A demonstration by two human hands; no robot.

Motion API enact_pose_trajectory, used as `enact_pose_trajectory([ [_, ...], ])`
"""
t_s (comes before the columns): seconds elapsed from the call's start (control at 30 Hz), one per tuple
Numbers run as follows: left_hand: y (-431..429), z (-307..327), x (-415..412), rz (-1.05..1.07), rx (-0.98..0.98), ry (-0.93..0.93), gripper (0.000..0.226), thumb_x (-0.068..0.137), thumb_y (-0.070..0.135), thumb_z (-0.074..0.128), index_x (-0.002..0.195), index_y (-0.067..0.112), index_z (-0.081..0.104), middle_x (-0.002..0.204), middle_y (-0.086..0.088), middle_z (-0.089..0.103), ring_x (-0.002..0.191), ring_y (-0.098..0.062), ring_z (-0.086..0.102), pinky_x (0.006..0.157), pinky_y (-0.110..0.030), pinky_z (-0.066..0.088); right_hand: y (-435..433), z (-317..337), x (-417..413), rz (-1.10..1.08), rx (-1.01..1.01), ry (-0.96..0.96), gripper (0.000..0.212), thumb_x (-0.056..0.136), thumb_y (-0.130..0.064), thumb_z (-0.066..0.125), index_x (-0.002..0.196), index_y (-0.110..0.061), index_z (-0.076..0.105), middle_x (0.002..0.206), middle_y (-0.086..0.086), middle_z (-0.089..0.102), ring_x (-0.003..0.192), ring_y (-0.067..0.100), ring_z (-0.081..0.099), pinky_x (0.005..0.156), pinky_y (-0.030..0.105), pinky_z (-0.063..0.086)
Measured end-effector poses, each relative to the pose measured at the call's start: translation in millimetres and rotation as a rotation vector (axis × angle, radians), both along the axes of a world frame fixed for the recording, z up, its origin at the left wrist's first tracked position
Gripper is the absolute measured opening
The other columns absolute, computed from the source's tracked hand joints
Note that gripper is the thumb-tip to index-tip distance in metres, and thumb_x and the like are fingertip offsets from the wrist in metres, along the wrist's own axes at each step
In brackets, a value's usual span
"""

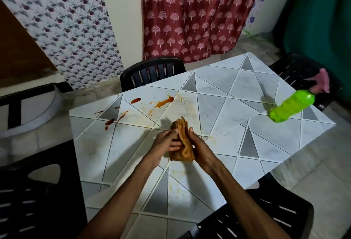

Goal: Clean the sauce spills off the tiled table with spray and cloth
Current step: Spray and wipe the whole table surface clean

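An orange, sauce-stained cloth (182,140) is folded up and held above the middle of the tiled table (237,94). My left hand (164,144) presses its left side with the fingers across it. My right hand (200,146) grips its right side, thumb up along the fold. Red and orange sauce spills (164,101) streak the far left part of the table, with more red blobs (109,122) near the left edge. Faint yellowish smears (177,187) mark the tiles near me. A green spray bottle (292,106) with a pink trigger head stands at the table's right edge.
Black plastic chairs surround the table: one at the far side (152,72), one at the left (34,191), one at the near right (266,214), one behind the bottle (292,68). A red patterned curtain (190,15) hangs behind.
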State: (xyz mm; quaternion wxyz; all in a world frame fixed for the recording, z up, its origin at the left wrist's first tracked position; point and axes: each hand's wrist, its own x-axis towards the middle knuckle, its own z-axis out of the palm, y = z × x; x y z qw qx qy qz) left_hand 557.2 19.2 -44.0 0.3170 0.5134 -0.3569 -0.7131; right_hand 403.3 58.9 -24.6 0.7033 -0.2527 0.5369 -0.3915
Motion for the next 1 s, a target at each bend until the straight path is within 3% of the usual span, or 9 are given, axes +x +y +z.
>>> enact_pose_trajectory([
  [0.07,-4,1,11,-0.050,-0.029,0.005,0.023,0.103,0.029,0.050,0.116,0.017,0.065,0.105,-0.008,0.075,0.095,-0.027,0.074,0.083,-0.036,0.058,-6,-3,4,-0.019,0.014,-0.102,0.046,0.101,-0.044,0.051,0.135,-0.014,0.061,0.130,0.013,0.067,0.122,0.031,0.064,0.105,0.051,0.049],
  [0.17,-8,0,24,0.041,-0.124,-0.059,0.020,0.102,0.019,0.051,0.115,0.017,0.066,0.106,-0.006,0.075,0.089,-0.024,0.074,0.074,-0.031,0.058,-13,-14,6,-0.068,0.059,-0.074,0.048,0.090,-0.025,0.071,0.133,-0.006,0.060,0.124,0.017,0.070,0.114,0.035,0.067,0.101,0.052,0.052],
  [0.3,-23,-36,47,0.206,-0.251,-0.416,0.012,0.092,0.015,0.064,0.101,0.021,0.070,0.102,0.001,0.073,0.094,-0.018,0.069,0.082,-0.035,0.056,-25,-29,8,-0.114,0.121,0.036,0.043,0.088,-0.009,0.069,0.130,-0.007,0.061,0.116,0.014,0.074,0.107,0.033,0.071,0.096,0.051,0.055],
  [0.4,-37,-67,64,0.055,-0.359,-0.676,0.020,0.086,0.020,0.072,0.106,0.021,0.067,0.112,-0.001,0.068,0.109,-0.021,0.063,0.094,-0.035,0.052,-39,-35,6,-0.098,0.115,0.148,0.042,0.089,-0.009,0.068,0.131,-0.012,0.060,0.114,0.010,0.075,0.105,0.031,0.072,0.095,0.051,0.056],
  [0.53,-66,-86,80,-0.284,-0.496,-1.105,0.059,0.083,0.044,0.070,0.134,0.019,0.053,0.146,-0.007,0.045,0.136,-0.027,0.037,0.109,-0.042,0.034,-68,-40,0,-0.108,0.144,0.271,0.035,0.090,-0.004,0.065,0.125,-0.012,0.063,0.108,0.010,0.075,0.098,0.030,0.072,0.088,0.046,0.059],
  [0.67,-101,-88,80,-0.389,-0.593,-1.234,0.079,0.084,0.059,0.063,0.149,0.021,0.037,0.163,-0.005,0.016,0.151,-0.030,0.011,0.118,-0.052,0.016,-111,-43,-3,-0.155,0.166,0.333,0.031,0.093,-0.002,0.057,0.123,-0.008,0.061,0.103,0.011,0.072,0.094,0.029,0.070,0.074,0.038,0.059],
  [0.77,-130,-91,75,-0.453,-0.604,-1.291,0.092,0.082,0.069,0.059,0.154,0.023,0.026,0.166,-0.005,0.007,0.152,-0.032,0.004,0.120,-0.054,0.008,-155,-39,-2,-0.238,0.149,0.269,0.023,0.096,-0.004,0.054,0.118,-0.005,0.063,0.101,0.012,0.072,0.093,0.031,0.071,0.074,0.041,0.060],
  [0.93,-145,-116,72,-0.557,-0.476,-1.283,0.113,0.077,0.075,0.059,0.158,0.021,0.001,0.165,-0.004,-0.013,0.152,-0.029,-0.013,0.121,-0.051,-0.002,-235,-38,-3,-0.383,0.106,-0.083,0.030,0.099,-0.004,0.044,0.124,-0.005,0.060,0.116,0.017,0.068,0.096,0.032,0.067,0.085,0.047,0.056],
  [1.0,-144,-127,73,-0.523,-0.486,-1.269,0.116,0.073,0.079,0.054,0.158,0.024,-0.003,0.165,-0.002,-0.016,0.151,-0.026,-0.017,0.121,-0.050,-0.007,-261,-42,-4,-0.427,0.043,-0.173,0.029,0.106,-0.017,0.040,0.122,-0.008,0.063,0.113,0.014,0.069,0.098,0.029,0.067,0.088,0.044,0.057],
])
